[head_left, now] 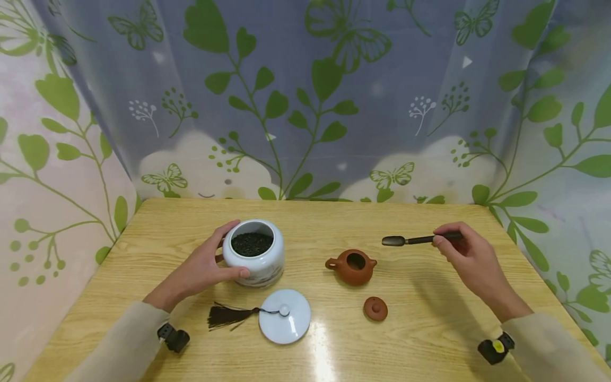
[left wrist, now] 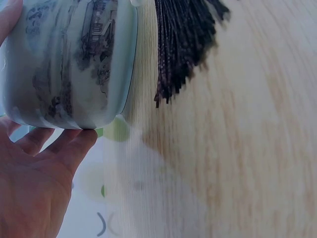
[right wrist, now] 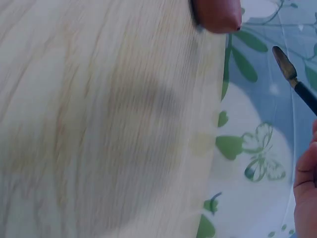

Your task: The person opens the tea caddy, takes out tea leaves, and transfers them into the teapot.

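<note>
The left hand (head_left: 207, 265) grips the side of a white jar (head_left: 260, 268) with dark leaves inside, its thumb on the near side. In the left wrist view, fingers of that hand (left wrist: 39, 173) lie against the painted jar (left wrist: 64, 64). The right hand (head_left: 477, 260) pinches the dark handle of a small scoop (head_left: 393, 241), held above the table with its tip pointing left. A brown clay teapot (head_left: 353, 269), its top uncovered, stands between the hands. The right wrist view shows the scoop (right wrist: 285, 63) and part of the right hand (right wrist: 306, 183).
A pale round lid (head_left: 285, 323) with a dark tassel (head_left: 229, 315) lies in front of the jar. The small brown teapot lid (head_left: 375, 309) lies in front of the teapot. A leaf-patterned curtain (head_left: 296, 106) hangs behind the wooden table (head_left: 191, 345).
</note>
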A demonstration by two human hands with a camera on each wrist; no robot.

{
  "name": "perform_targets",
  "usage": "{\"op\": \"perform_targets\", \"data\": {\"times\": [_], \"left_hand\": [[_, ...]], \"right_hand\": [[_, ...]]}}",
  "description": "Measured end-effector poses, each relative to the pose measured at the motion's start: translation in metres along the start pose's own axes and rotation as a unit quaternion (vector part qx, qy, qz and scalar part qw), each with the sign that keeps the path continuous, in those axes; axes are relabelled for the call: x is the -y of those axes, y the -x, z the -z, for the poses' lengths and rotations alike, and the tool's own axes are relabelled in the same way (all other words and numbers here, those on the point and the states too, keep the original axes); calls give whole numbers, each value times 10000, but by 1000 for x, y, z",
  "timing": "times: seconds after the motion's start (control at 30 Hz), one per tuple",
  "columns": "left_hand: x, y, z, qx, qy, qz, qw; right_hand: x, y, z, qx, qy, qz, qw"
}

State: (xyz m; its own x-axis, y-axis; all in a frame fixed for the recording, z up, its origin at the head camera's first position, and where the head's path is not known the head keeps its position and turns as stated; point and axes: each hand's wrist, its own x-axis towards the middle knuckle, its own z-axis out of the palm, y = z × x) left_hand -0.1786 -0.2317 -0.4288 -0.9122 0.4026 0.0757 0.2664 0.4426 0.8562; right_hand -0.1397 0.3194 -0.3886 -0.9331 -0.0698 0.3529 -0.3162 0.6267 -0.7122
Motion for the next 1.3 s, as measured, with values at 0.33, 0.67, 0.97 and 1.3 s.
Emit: {"op": "perform_targets", "data": {"times": [0.33,0.67,0.97,1.3], "left_hand": [[1,0,-1,-23,-13,-23,10000],[2,-1,0,5,42,-57,10000],[3,-1,-1,1,32,-31,10000],[5,-1,-1,-47,18,-62,10000]], "right_hand": [[28,-11,-24,157,-836,353,9957],[53,-24,-52,557,-1785,365,9817],[76,-33,-81,926,-2049,355,9737],[97,-40,-106,991,-1930,350,9756]]}}
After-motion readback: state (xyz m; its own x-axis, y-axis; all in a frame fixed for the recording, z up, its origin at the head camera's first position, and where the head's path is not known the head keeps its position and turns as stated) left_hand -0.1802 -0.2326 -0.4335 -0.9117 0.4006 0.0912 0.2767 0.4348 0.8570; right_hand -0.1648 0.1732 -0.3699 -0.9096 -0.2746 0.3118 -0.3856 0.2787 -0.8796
